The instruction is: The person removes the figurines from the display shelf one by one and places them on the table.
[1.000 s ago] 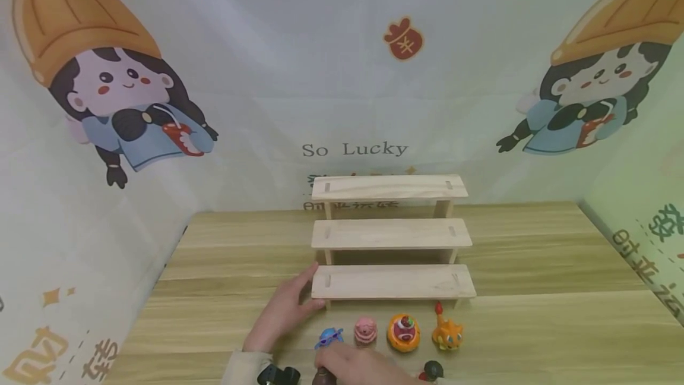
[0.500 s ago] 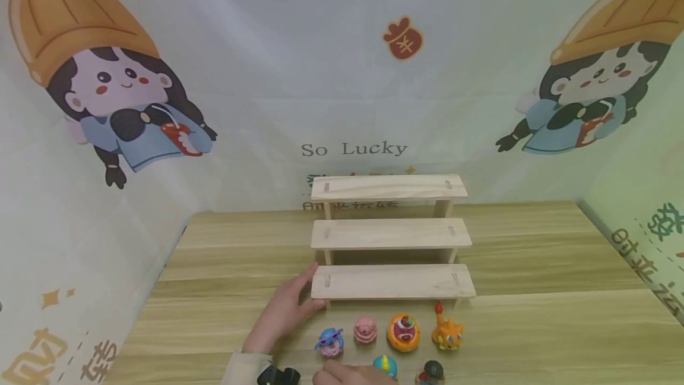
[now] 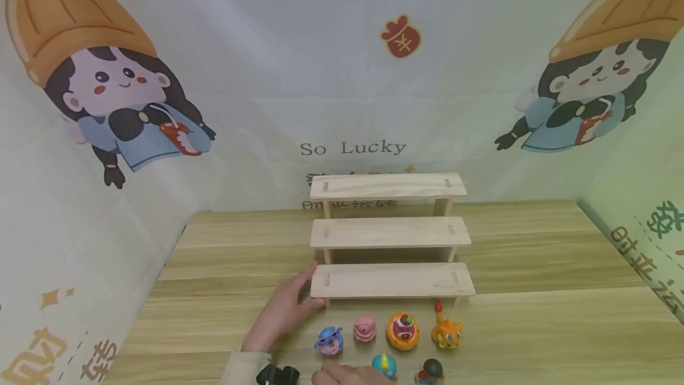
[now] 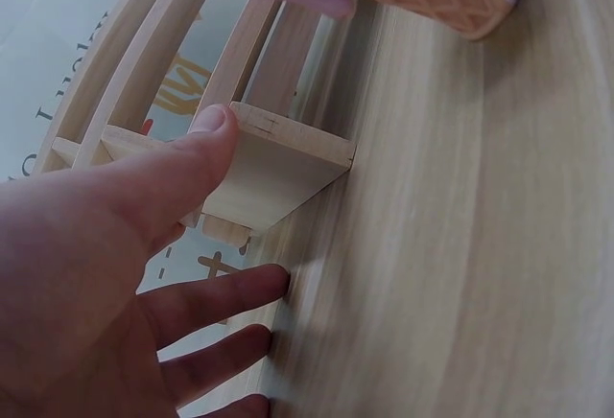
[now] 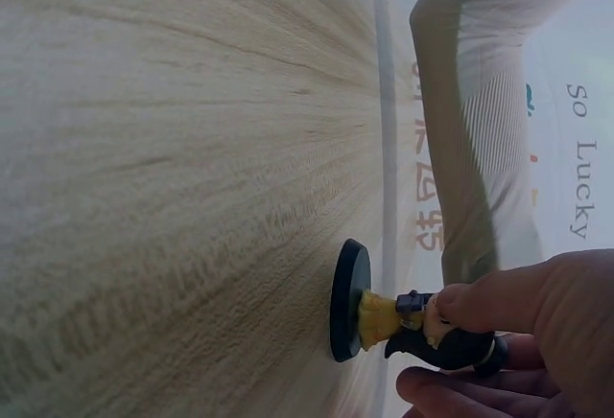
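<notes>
My left hand [image 3: 288,302] grips the left end of the lowest step of a three-tier wooden display stand [image 3: 392,281]. In the left wrist view the thumb lies on the step's end, the index finger is mostly hidden, and the other fingers spread out by the table. My right hand [image 3: 350,374], cut off by the bottom of the head view, pinches a figurine [image 5: 384,320] with black hair and a yellow skirt. Its round black base stands low at the table surface; I cannot tell whether it touches. In the head view the figurine is out of sight.
Before the stand sit a blue-and-pink toy with glasses [image 3: 329,341], a pink toy [image 3: 365,330], an orange cake-like toy [image 3: 403,331] and an orange figure with a red-tipped tail [image 3: 446,333]. Nearer are a teal toy [image 3: 385,365] and a dark-haired figure [image 3: 430,371].
My right hand has drawn back toward the near edge, uncovering the blue-and-pink toy and the teal toy. The left hand stays on the stand.
</notes>
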Tool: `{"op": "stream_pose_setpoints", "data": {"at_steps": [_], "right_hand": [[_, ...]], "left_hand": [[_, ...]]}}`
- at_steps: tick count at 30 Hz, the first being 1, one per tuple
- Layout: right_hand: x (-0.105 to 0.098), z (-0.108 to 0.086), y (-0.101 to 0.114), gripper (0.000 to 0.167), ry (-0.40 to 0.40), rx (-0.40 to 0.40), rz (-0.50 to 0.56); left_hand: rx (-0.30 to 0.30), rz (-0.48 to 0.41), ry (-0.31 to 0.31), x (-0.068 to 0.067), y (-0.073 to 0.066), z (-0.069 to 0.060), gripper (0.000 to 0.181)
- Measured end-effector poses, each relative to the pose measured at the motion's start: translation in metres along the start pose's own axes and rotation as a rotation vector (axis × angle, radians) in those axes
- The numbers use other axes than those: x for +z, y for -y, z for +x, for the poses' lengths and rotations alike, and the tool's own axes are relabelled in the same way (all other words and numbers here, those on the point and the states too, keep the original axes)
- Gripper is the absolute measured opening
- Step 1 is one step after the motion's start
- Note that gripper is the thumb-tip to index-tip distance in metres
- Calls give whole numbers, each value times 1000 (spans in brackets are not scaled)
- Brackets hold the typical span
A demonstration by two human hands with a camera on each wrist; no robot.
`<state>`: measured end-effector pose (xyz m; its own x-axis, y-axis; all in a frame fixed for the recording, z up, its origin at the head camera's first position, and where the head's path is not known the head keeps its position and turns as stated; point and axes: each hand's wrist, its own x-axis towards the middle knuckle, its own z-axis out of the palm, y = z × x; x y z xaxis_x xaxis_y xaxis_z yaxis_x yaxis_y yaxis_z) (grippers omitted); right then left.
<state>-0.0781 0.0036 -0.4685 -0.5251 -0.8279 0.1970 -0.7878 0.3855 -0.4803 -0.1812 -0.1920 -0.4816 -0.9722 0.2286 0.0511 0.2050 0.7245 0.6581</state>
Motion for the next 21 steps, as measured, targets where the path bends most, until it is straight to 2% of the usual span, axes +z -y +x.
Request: {"op": "stream_pose_setpoints", "data": {"at_steps": [6, 11, 14, 19, 21], "right_hand": [[-3, 1, -1, 23, 63, 50, -29], [-8, 0, -1, 36, 63, 84, -8], [-12, -4, 1, 40, 40, 86, 2], [-25, -11, 5, 47, -6, 85, -44], [-32, -14, 6, 46, -51, 72, -67]], "left_hand": [[-4, 6, 14, -1, 2, 1, 76], [-12, 19, 27, -2, 5, 1, 77], [-12, 20, 28, -3, 6, 0, 77], [-6, 8, 32, -4, 9, -1, 77], [-5, 1, 35, -4, 11, -1, 77]]}}
